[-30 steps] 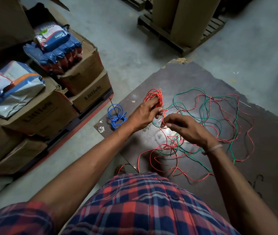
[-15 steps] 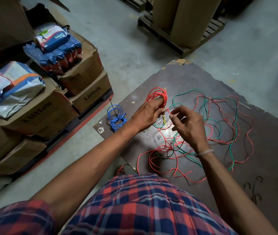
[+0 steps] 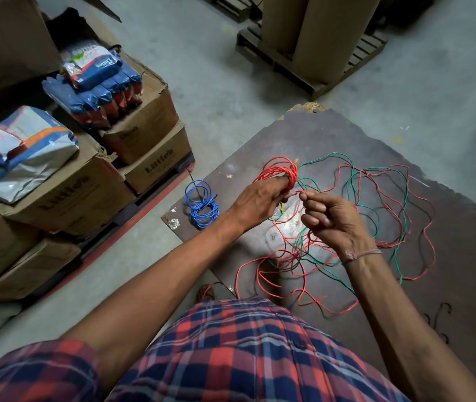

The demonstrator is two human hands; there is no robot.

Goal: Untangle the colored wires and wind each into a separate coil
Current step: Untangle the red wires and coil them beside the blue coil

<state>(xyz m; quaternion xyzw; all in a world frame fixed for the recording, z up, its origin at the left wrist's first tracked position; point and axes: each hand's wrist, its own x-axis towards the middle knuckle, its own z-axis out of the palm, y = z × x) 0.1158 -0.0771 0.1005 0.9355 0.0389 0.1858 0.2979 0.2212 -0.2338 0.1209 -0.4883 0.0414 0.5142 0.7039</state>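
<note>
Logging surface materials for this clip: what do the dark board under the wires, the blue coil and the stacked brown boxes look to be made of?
Dark brown flat board: probably plywood or hardboard, matte, with a chipped, splintered far corner. Coiled blue wire: smooth, plastic-looking insulation with slight sheen; core unseen. Stacked brown printed boxes: cardboard, dull, with creased, dented edges.

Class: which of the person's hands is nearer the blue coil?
Left. The left hand is just right of the blue coil; the right hand lies farther right, beyond it.
</note>
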